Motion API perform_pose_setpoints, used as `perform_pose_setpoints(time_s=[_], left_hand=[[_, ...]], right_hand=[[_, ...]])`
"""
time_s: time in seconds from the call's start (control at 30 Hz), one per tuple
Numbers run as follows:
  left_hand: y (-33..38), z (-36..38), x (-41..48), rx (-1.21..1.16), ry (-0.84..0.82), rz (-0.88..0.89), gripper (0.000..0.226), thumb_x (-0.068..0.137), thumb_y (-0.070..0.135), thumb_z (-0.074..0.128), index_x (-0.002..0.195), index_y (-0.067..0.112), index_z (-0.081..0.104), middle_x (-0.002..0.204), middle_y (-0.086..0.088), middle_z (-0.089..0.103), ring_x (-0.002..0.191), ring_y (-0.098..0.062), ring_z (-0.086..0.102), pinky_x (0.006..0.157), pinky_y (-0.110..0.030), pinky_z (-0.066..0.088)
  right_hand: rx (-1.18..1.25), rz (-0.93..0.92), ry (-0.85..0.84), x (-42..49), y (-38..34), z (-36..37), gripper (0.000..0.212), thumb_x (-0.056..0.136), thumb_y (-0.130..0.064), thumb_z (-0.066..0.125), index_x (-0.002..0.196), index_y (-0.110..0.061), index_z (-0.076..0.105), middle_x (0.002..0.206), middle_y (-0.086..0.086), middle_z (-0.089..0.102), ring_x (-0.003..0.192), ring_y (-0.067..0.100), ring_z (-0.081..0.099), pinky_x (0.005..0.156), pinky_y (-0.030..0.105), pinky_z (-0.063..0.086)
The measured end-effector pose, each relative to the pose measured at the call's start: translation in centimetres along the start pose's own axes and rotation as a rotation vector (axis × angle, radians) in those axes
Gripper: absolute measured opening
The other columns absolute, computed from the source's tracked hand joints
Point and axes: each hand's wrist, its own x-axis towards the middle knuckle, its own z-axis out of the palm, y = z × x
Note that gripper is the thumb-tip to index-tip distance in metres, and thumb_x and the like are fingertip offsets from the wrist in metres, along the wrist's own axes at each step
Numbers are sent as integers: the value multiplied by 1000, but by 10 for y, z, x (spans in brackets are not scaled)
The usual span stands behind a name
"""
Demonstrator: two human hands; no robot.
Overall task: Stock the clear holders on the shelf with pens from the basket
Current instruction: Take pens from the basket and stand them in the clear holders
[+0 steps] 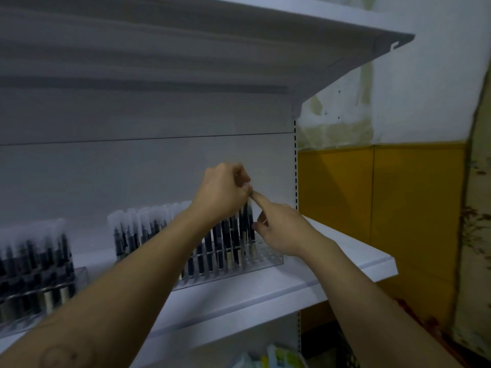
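2 hands; 1 pen — 2 holders

Overhead I see a white upper shelf on a slotted upright. To my right the wall is stained white plaster above mustard-yellow panels, with a peeling surface at the edge. Blurred green-and-white packets lie below.
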Motion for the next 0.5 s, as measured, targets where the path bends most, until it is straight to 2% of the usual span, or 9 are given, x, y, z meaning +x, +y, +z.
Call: perform_pose_setpoints(time_s=[0.07,0.1,0.17,0.27,0.43,0.5], left_hand=[[-3,5,-4,59,-40,-28,5,90,24,64,89,19,63,89,0,69,79,-14,64,72,-24,54],[-5,6,-6,85,-38,-42,7,91,25,62,93,19,63,93,0,70,85,-17,65,82,-35,54],[-7,8,-9,115,-9,-66,9,92,27,59,98,22,64,99,4,70,91,-19,64,93,-43,49],[-5,9,-10,128,30,-62,9,93,29,59,97,23,64,98,5,70,90,-17,64,94,-42,47],[-4,12,-9,144,63,-57,9,92,30,59,94,24,65,93,5,71,72,-15,59,88,-39,48],[-6,14,-9,143,53,-67,10,91,29,60,96,23,66,94,2,70,72,-16,58,86,-37,49]], right_hand=[[43,35,-40,-5,2,2,76,96,-24,52,148,-46,1,97,6,67,83,23,62,77,42,55],[60,38,-38,-8,4,4,79,96,-22,52,148,-47,-2,95,5,68,80,22,62,76,41,55],[60,28,-13,-12,5,7,82,96,-20,51,147,-49,-5,90,2,67,75,19,61,73,39,54],[42,41,12,-13,4,9,85,96,-20,52,147,-50,-9,89,1,67,74,18,61,73,38,54],[21,53,-14,-16,1,10,87,96,-21,53,145,-50,-13,84,3,68,73,21,62,74,43,55],[26,57,-18,-16,1,10,88,96,-21,52,146,-50,-13,84,4,68,74,22,63,75,43,55]])
